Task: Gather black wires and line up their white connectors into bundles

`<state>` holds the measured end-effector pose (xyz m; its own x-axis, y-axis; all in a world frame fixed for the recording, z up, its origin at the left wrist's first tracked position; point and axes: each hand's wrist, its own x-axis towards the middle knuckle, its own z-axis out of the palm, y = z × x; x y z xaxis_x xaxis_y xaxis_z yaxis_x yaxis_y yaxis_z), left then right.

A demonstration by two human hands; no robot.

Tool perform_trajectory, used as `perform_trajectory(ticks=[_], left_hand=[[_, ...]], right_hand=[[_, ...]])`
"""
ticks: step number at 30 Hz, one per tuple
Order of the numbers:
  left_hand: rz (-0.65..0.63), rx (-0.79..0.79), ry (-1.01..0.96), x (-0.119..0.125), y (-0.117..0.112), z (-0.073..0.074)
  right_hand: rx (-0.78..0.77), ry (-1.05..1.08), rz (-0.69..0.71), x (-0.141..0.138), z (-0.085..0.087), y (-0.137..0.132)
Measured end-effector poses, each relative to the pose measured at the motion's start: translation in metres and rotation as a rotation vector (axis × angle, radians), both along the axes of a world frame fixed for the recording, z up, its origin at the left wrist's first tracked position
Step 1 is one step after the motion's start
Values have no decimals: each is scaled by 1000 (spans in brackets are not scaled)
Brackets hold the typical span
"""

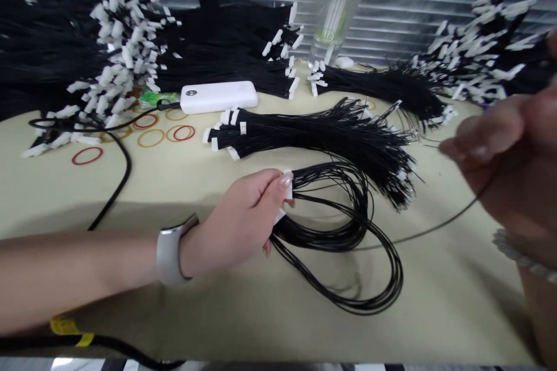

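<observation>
L hand is holding blk wire coil at its white tabs, fingers curling round; loops are extending R over table. R hand is hovering at far R, single wire running toward it; can't tell if it's pinching. Straight blk bundle is lying just behind coil; white pwr bank & rubber bands are sitting farther L.

Clear bottle with white lid: green lettering, looks like "OTT", rest unclear. White power bank: small dark round mark near one end, too small to make out. Yellow tags on thick black cable at lower left: faint marks at most, illegible. White end tab on black wire coil: nothing legible.
</observation>
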<state>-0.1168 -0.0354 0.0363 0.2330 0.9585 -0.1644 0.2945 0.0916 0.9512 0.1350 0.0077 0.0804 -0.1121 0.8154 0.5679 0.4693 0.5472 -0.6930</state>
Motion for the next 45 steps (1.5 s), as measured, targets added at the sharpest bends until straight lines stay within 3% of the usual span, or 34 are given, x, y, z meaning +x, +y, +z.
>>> perform_trajectory(ticks=[2, 4, 7, 9, 16, 33, 40, 45], left_hand=[[-3, 0, 2, 0, 0, -1], [-15, -1, 4, 1, 0, -1], [-30, 22, 19, 1, 0, 0], [-39, 55, 42, 1, -1, 0], [-128, 168, 157, 0, -2, 5], [-193, 206, 253, 2, -2, 9], [-203, 216, 261, 2, -3, 10], [-210, 226, 275, 2, -2, 8]], right_hand=[[-138, 87, 89, -19, 2, -15], [-237, -70, 202, -32, 1, -26], [-190, -424, 306, -41, -4, -31], [-128, -539, 343, -45, -9, -31], [-78, -540, 271, -57, -18, -34], [-13, -683, 401, -53, -11, -35], [104, -768, 371, -55, -14, -37], [301, -888, 309, -53, -15, -39]])
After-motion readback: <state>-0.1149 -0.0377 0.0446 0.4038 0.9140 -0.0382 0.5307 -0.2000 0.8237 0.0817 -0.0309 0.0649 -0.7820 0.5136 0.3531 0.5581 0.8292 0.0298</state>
